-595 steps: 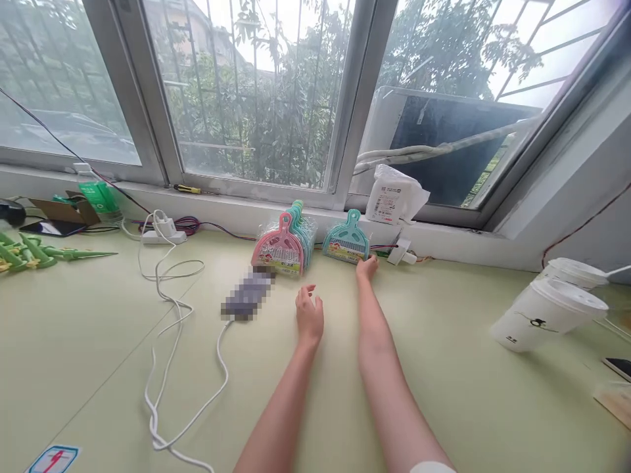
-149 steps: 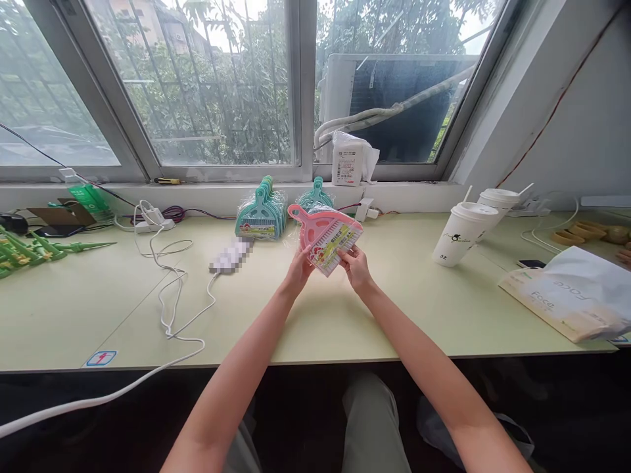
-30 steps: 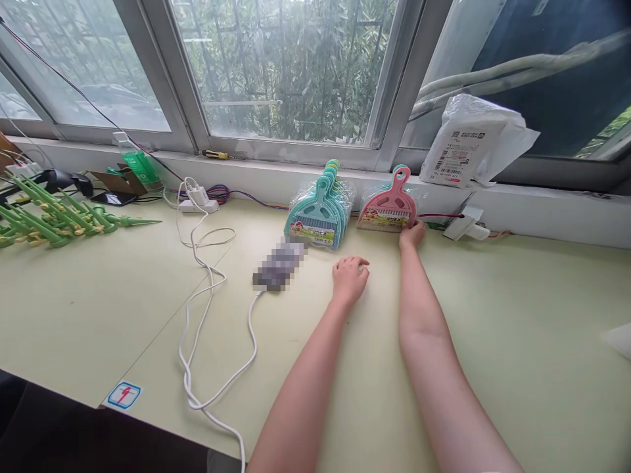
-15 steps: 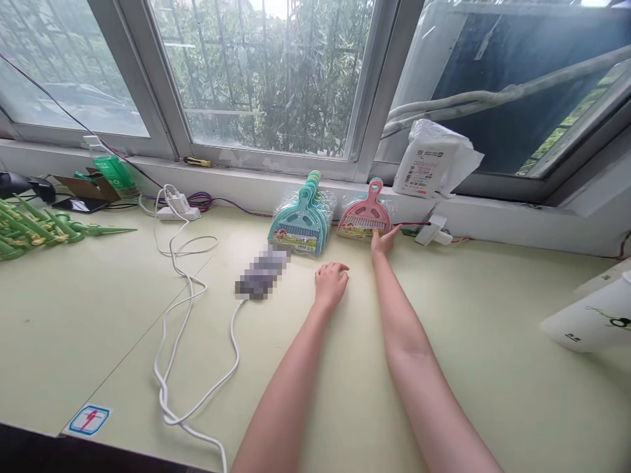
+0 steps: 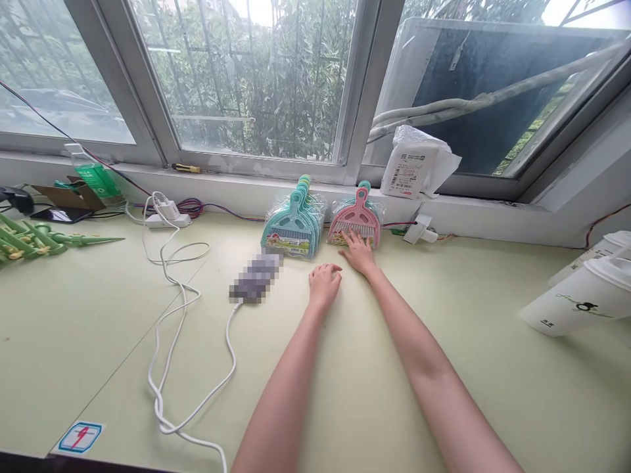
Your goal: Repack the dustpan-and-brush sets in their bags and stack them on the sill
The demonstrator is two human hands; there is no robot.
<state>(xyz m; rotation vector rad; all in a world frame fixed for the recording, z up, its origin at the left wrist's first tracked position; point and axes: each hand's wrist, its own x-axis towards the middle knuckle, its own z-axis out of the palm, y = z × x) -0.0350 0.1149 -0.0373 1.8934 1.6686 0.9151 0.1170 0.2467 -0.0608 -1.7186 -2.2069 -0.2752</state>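
Note:
A pink mini dustpan-and-brush set (image 5: 355,221) in clear wrap leans against the window ledge, with a teal one behind it. My right hand (image 5: 359,251) lies flat with spread fingers, its tips touching the pink set's lower edge. To its left stands a stack of teal sets (image 5: 293,226) in wrap. My left hand (image 5: 324,283) rests on the pale green table (image 5: 444,368) with fingers curled and nothing in it, just short of the teal stack.
A blurred grey device (image 5: 255,278) with a white cable (image 5: 170,328) lies left of my hands. A power strip (image 5: 165,219), green bottle (image 5: 93,179) and green plastic stakes (image 5: 29,240) sit at far left. White lidded cups (image 5: 576,299) stand right; a white packet (image 5: 414,169) on the sill.
My right hand has slid left from the pink set's right corner to its front edge. The left hand stays put. The pink set, held in both hands five seconds ago, now leans at the ledge.

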